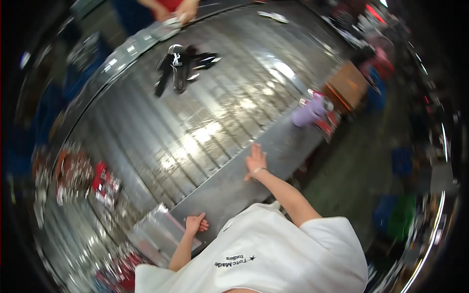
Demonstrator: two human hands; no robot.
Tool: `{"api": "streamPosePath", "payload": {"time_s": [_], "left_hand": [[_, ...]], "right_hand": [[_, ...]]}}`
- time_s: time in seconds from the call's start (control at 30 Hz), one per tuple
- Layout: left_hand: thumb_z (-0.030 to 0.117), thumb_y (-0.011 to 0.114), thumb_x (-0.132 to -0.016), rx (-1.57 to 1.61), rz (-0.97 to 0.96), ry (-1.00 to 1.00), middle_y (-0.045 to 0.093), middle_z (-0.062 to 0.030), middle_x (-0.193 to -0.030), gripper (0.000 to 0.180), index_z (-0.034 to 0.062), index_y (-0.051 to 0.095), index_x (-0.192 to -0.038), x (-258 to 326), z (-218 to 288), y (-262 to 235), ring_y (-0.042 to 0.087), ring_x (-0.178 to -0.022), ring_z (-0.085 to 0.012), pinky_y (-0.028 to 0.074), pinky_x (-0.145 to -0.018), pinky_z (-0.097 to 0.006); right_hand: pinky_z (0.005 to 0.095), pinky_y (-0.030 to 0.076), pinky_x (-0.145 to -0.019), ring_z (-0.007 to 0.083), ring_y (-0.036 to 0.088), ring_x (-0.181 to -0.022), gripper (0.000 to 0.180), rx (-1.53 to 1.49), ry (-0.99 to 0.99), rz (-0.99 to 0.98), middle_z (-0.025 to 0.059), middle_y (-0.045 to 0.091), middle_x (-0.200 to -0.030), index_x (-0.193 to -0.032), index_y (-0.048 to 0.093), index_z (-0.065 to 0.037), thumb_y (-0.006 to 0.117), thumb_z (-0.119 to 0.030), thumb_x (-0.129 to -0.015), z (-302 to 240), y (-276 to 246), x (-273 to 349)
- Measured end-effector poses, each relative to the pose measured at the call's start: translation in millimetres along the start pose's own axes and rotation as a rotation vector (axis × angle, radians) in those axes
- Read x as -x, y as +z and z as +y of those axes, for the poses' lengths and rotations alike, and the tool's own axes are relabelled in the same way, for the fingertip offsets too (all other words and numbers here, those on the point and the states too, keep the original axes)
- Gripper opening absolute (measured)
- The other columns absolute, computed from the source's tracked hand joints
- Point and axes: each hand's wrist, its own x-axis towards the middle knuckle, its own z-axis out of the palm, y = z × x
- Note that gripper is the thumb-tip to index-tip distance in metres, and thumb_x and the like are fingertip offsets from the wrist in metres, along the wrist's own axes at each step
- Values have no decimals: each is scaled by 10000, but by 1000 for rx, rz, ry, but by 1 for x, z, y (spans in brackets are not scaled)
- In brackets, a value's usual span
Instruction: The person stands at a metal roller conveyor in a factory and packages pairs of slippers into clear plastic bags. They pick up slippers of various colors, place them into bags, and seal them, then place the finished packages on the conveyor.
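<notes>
My right hand (255, 161) lies on the grey metal ledge (220, 195), fingers spread and nothing in them. Lower left, my left hand (196, 224) is at the same ledge, beside a stack of clear plastic bags (159, 233). Its fingers are loosely bent and apart, and I see nothing held in them. Beyond the ledge runs a slatted metal conveyor (141, 132). Several black, shoe-like pieces (180, 73) lie in a cluster on its far part, blurred and out of reach of both hands.
A purple tumbler (305, 115) stands at the ledge's right end, with a cardboard box (346, 85) behind it. Red and clear packages (106, 183) sit at left. Across the conveyor, another person's hands (185, 10) hold something pale. A pale object (273, 17) lies at the far side.
</notes>
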Motion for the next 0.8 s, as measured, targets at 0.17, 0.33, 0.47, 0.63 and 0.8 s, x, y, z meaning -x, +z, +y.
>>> {"api": "streamPosePath", "payload": {"time_s": [0.17,0.33,0.47,0.63,0.8], "left_hand": [[398,600,-845,72,-8,-3,647,-116,-616,448,-16,647,-681,0,-6,-4,618,-468,-171,469,-409,-240],[398,602,-844,132,13,-36,648,-113,-617,446,-14,646,-677,4,-5,0,621,-474,-170,468,-411,-236],[406,610,-836,140,12,-63,647,-113,-613,453,-14,644,-669,1,-3,-1,622,-477,-169,473,-417,-237],[424,615,-828,153,-14,-121,647,-115,-614,472,-20,648,-671,-2,1,-6,622,-478,-171,479,-429,-241],[375,581,-866,323,-94,-150,661,-103,-680,418,-20,657,-753,0,4,-9,636,-562,-155,502,-527,-254]], "right_hand": [[497,279,-1040,410,120,-1350,757,168,-13,-93,251,95,-1462,-1125,571,-57,818,-466,-538,-20,-17,-2],[394,444,-871,343,529,-1045,590,-335,-232,-86,217,556,-1089,-1000,592,-12,742,-464,-651,-25,-67,-100],[388,469,-794,339,589,-906,536,-464,-415,460,202,611,-981,-989,561,15,716,-415,-709,-63,-136,-216],[379,461,-855,340,586,-992,822,-740,-337,414,239,600,-1058,-1134,509,80,739,-531,-635,-168,-150,-345],[362,493,-791,303,613,-935,651,-696,-110,236,241,573,-1129,-993,597,82,809,-370,-576,-258,-144,-366]]}}
